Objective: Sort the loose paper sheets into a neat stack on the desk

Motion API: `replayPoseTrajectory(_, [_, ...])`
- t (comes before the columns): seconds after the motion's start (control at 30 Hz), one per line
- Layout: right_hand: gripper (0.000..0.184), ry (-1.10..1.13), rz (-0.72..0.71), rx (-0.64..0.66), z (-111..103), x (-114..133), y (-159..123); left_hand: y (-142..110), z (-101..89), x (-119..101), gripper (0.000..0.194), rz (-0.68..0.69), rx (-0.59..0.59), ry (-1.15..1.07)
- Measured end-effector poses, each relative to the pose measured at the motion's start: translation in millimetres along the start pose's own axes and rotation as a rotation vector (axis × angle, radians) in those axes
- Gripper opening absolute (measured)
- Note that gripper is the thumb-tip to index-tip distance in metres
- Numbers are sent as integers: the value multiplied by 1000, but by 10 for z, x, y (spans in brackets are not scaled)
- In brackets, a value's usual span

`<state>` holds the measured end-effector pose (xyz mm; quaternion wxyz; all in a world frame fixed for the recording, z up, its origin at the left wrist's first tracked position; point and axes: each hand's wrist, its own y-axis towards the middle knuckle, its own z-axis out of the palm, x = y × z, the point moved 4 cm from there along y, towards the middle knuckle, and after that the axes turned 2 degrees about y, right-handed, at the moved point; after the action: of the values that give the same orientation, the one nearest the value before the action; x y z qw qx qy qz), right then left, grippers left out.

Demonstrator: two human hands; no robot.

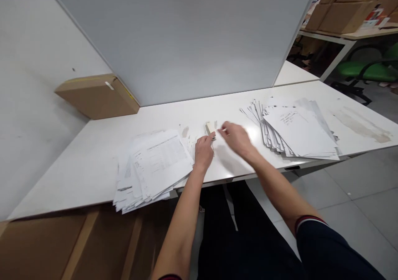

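1. Far left, a closed box [105,99] sits at the back of the counter [168,116], up by the wall.
2. Next along, the left papers [161,164]: loosely fanned, near corners poking over the front edge.
3. Here's the left hand [204,152], fingers curled, thumb and forefinger apparently gripping the near end of what looks like a small cream stapler [209,127].
4. And the stapler itself: mid-counter, between the two piles, its far end uncovered. I'd judge it light, stiff and sturdy, a little slick on the smooth top; best taken by the sides of its body, fingertips clear of the mouth.
5. Just to its right, the right hand [236,138], fingertips bunched, blurred; can't tell whether anything's pinched there.
6. Finally, the right papers [301,132]: a thicker, splayed stack, handwriting on the top sheet.
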<state>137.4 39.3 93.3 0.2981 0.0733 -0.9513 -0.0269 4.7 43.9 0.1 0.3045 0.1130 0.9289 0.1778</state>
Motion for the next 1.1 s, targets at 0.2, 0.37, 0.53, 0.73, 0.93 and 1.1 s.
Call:
replayPoseTrajectory(0.2, [45,-472,404,-366,-703,-1378,-52,4,-10,-37,60,8,16,48])
replayPoseTrajectory(0.37, [38,-423,492,-226,-681,-1749,-35,11,0,-19,61,23,-2,51])
replayPoseTrajectory(0.53, [42,-426,496,-223,-680,-1766,-21,7,-2,-12,60,32,-5,52])
replayPoseTrajectory(0.73, [43,-521,486,-213,-620,-1698,-17,7,0,-7,58,35,-12,37])
replayPoseTrajectory(0.93, [37,-504,445,-170,-676,-1766,38,2,-6,-10,56,40,-17,39])
replayPoseTrajectory(1.1, [33,-425,467,-273,-815,-1795,8,-10,-4,-3,56,35,-28,23])
